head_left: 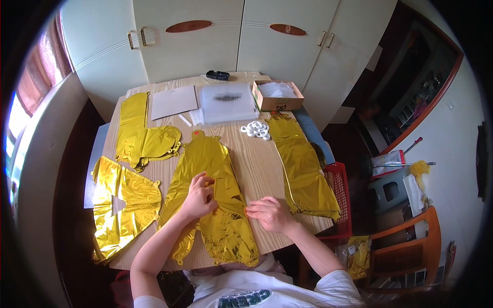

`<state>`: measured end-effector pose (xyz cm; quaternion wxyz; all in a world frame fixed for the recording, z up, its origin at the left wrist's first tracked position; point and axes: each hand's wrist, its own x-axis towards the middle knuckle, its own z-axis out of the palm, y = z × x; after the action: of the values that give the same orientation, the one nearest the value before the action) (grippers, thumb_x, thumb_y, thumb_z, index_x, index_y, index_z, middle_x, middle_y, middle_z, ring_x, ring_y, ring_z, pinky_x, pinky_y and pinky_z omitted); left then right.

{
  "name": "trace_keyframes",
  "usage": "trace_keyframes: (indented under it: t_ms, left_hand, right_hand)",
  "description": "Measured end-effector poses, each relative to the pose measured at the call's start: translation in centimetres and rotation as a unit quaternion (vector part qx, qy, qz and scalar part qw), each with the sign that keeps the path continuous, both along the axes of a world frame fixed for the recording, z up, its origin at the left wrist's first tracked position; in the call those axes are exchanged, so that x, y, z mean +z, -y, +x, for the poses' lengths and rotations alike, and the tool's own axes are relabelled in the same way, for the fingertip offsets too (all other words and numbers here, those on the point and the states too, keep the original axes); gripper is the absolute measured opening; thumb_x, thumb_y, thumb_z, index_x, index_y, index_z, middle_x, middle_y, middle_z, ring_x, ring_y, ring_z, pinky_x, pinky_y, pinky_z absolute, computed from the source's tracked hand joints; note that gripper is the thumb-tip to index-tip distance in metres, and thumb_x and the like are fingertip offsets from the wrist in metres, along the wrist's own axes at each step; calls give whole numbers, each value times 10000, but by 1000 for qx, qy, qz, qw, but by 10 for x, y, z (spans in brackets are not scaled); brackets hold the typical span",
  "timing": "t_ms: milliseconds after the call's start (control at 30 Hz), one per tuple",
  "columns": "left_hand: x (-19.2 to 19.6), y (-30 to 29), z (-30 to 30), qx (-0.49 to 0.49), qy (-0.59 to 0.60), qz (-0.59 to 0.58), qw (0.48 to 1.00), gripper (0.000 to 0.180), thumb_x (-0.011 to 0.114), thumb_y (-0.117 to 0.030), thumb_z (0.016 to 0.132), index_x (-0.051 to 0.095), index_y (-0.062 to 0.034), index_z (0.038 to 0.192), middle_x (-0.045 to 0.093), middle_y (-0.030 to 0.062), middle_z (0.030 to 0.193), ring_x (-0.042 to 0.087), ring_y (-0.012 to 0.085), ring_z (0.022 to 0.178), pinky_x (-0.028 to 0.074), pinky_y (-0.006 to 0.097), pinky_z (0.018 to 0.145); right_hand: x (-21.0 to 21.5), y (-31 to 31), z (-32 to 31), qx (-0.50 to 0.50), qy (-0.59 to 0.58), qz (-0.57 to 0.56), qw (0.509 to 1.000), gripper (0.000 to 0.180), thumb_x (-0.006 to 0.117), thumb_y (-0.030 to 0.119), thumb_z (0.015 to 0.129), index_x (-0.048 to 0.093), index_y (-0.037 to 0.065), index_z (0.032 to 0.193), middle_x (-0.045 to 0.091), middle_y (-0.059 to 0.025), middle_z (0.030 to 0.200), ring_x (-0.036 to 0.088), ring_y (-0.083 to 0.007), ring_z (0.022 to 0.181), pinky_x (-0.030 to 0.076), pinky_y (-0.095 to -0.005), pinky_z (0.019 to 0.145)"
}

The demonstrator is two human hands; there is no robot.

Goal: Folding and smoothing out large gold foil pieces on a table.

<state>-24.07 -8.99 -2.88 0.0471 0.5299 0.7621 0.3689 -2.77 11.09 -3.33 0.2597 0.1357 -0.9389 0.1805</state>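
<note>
A flat, uninflated gold foil balloon (210, 159) lies in front of me, its lower part wrinkled and split into two legs. Over its middle is my left hand (199, 197), fingers curled in; whatever they may hold is hidden. At the balloon's right edge my right hand (270, 213) has its fingertips pressed together on the foil. More flat gold foil balloons lie around it: a bent one (134, 133) at the far left, a shiny one with a small triangular gap (136, 197) at the near left, and a long stack (305, 172) on the right.
Small white rings or rolls (255, 130) are heaped beyond the right stack. Clear plastic bags (226, 110), a grey card (174, 100), an open box with white contents (279, 97) and a black object (217, 75) lie along the table's far side. A red basket (340, 195) stands beside the table.
</note>
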Motion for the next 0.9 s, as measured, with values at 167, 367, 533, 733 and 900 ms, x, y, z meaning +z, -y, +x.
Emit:
trace_keyframes:
  t_ms: [167, 367, 533, 733, 900]
  left_hand:
    - [36, 1, 16, 91, -151, -35, 984, 179, 679, -183, 678, 623, -37, 765, 555, 167, 1216, 399, 398, 1306, 370, 496, 1039]
    - [54, -11, 58, -120, -215, -43, 968, 275, 673, -208, 780, 682, -102, 1034, 643, 45, 1108, 567, 225, 1076, 417, 410, 902]
    - [44, -18, 71, -154, -213, -68, 962, 262, 659, -196, 795, 693, -108, 1039, 663, 13, 1106, 576, 185, 1022, 429, 374, 847]
    - [39, -21, 70, -146, -227, -70, 960, 283, 680, -218, 766, 697, -106, 1026, 670, 9, 1048, 584, 181, 963, 431, 362, 814]
    - [34, -24, 68, -141, -248, -62, 956, 306, 712, -256, 725, 703, -103, 990, 657, -2, 944, 580, 178, 895, 433, 355, 787]
  right_hand:
    - [2, 0, 0, -4, 0, -5, 1000, 190, 635, 42, 769, 767, 104, 892, 734, -6, 1001, 666, -165, 1039, 463, -341, 890]
    - [2, 1, 0, -7, -10, -16, 1000, 169, 631, 64, 790, 766, 96, 885, 735, -20, 962, 673, -173, 1025, 475, -344, 887]
    - [2, 2, 0, -14, -3, -8, 1000, 163, 623, 78, 807, 765, 96, 885, 731, -32, 943, 674, -182, 1019, 476, -352, 894]
    - [-1, 0, 0, -13, -5, -11, 1000, 177, 651, 48, 772, 767, 112, 890, 727, -28, 950, 673, -207, 1017, 476, -363, 884]
    - [-2, 0, -1, -14, -2, -8, 1000, 160, 652, 61, 779, 765, 116, 878, 728, -18, 961, 672, -201, 1017, 474, -357, 883]
